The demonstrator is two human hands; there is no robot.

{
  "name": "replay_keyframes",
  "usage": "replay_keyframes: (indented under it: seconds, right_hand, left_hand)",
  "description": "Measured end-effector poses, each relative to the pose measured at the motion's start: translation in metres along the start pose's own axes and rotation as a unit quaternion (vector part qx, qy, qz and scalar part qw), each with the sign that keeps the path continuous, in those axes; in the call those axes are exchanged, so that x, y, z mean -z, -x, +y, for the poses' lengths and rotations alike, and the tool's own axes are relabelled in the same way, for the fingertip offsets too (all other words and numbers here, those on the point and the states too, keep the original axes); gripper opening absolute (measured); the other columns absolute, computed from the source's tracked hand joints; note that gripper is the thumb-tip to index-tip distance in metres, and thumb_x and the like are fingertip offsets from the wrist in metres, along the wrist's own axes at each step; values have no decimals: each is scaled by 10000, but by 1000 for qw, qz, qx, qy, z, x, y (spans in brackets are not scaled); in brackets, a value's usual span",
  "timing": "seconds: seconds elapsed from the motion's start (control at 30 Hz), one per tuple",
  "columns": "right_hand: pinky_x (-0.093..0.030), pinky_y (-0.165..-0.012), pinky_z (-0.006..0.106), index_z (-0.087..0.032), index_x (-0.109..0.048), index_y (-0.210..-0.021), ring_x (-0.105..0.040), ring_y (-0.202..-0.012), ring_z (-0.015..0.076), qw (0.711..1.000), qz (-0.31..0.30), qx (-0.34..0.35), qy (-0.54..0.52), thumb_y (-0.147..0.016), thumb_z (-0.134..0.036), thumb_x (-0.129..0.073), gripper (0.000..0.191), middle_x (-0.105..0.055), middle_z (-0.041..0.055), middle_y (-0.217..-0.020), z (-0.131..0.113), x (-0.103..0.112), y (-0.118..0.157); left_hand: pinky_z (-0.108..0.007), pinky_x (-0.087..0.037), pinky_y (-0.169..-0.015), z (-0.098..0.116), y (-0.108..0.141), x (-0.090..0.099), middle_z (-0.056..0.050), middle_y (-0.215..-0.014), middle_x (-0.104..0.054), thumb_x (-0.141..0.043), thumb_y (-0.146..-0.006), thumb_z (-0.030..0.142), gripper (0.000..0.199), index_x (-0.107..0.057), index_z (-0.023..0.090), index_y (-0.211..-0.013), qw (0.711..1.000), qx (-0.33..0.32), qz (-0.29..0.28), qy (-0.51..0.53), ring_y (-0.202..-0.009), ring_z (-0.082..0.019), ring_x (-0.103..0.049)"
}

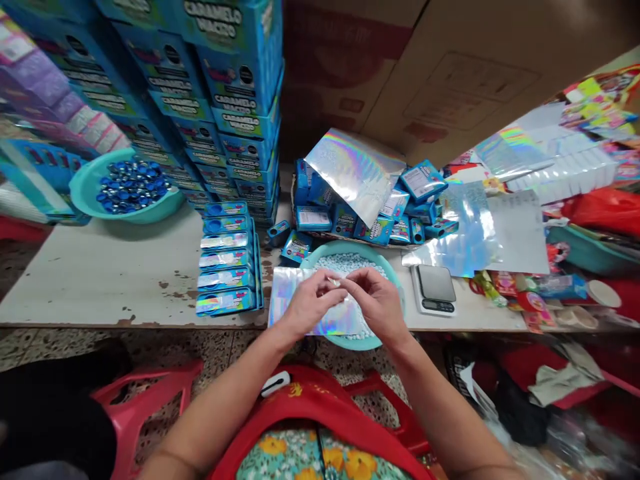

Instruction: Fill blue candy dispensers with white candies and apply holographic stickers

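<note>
Over a teal basin (397,283) of small pale pieces, my left hand (313,303) and my right hand (375,303) meet with fingers pinched together. Something small and whitish shows between the fingertips, too small to name. A shiny holographic sheet (283,293) lies across the basin's left side, under my left hand. Behind the basin, small blue boxes (313,219) are heaped, with another holographic sheet (350,170) on top. To the right of the basin sits a small digital scale (437,285).
Stacked blue cartons (240,100) rise at the back left, beside a large cardboard box (450,73). A row of blue boxes (225,259) stands on the white table (100,280). A teal bowl (83,190) holds blue discs. Silvery sheets (465,220) lie at right.
</note>
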State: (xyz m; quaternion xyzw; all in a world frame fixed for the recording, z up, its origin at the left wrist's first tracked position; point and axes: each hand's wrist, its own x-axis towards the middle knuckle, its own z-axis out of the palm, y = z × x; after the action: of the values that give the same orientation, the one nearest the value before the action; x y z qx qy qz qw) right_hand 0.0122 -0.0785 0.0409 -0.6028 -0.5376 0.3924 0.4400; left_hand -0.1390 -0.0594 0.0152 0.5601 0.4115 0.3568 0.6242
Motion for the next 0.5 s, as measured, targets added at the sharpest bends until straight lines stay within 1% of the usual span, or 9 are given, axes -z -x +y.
replay_keyframes:
  seconds: [0.03, 0.07, 0.1, 0.17, 0.23, 0.3, 0.37, 0.43, 0.5]
  right_hand:
    - [-475, -667, 302, -213, -633, -764, -593, -691, 153, 1000, 4, 2, -1, -782, -355, -670, 148, -642, 4, -734, -6, -5, 1]
    - [-480, -677, 307, -217, -657, -766, -604, -741, 164, 1000, 11, 9, -2, -772, -351, -683, 137, -655, 20, -790, -12, -13, 2]
    - [-486, -687, 312, -223, -680, -766, -614, -808, 179, 1000, 14, 19, -7, -762, -347, -695, 125, -663, 38, -869, -19, -23, 1]
    - [-496, -720, 324, -238, -716, -772, -611, -943, 206, 998, 1, 47, -33, -748, -338, -709, 102, -650, 58, -1023, -34, -52, -8]
    - [-489, -804, 346, -249, -735, -771, -598, -1009, 213, 995, -34, 80, -56, -742, -319, -711, 80, -645, 55, -1046, -51, -88, -25]
    - [-451, -900, 369, -248, -745, -772, -592, -1014, 208, 992, -51, 105, -56, -731, -304, -713, 76, -649, 48, -989, -66, -127, -49]
    - [-425, -933, 382, -236, -751, -759, -583, -992, 210, 993, -32, 109, -33, -705, -305, -722, 92, -630, 50, -944, -75, -162, -74]
    - [-427, -914, 388, -222, -750, -743, -570, -953, 215, 995, -1, 95, 2, -684, -307, -717, 108, -599, 50, -904, -76, -189, -94]
    - [-425, -900, 391, -212, -741, -708, -554, -922, 220, 995, 25, 81, 44, -673, -296, -699, 101, -573, 47, -864, -73, -205, -107]
  left_hand:
    - [-252, -458, -631, 11, 10, 2, -10, -694, -608, -535, -856, 426, 250, -574, 188, -921, 1000, 22, 7, -15, -647, -144, -584]
    - [-239, -425, -586, 22, 19, 8, 12, -613, -558, -510, -869, 424, 244, -573, 190, -837, 998, 31, 27, -50, -578, -128, -539]
    - [-233, -393, -563, 33, 28, 19, 22, -586, -529, -489, -880, 412, 243, -573, 196, -809, 993, 28, 55, -96, -555, -120, -506]
    - [-226, -349, -547, 53, 43, 52, 30, -613, -527, -486, -881, 363, 174, -577, 215, -885, 975, 9, 117, -187, -567, -115, -479]
    - [-221, -330, -536, 70, 50, 96, 36, -628, -528, -481, -871, 311, 162, -545, 223, -991, 958, 4, 162, -236, -569, -114, -466]
    - [-212, -337, -533, 83, 48, 144, 41, -617, -519, -479, -850, 269, 168, -510, 214, -1005, 956, -3, 174, -237, -565, -111, -465]
    - [-203, -349, -531, 89, 35, 186, 41, -605, -523, -501, -810, 237, 155, -502, 201, -961, 962, -16, 160, -221, -566, -108, -476]
    - [-194, -341, -509, 88, 17, 218, 40, -572, -528, -549, -760, 217, 138, -505, 185, -887, 968, -12, 149, -204, -537, -99, -473]
    - [-187, -311, -469, 80, 1, 238, 41, -523, -520, -611, -715, 220, 154, -502, 172, -813, 973, 14, 141, -180, -480, -85, -448]
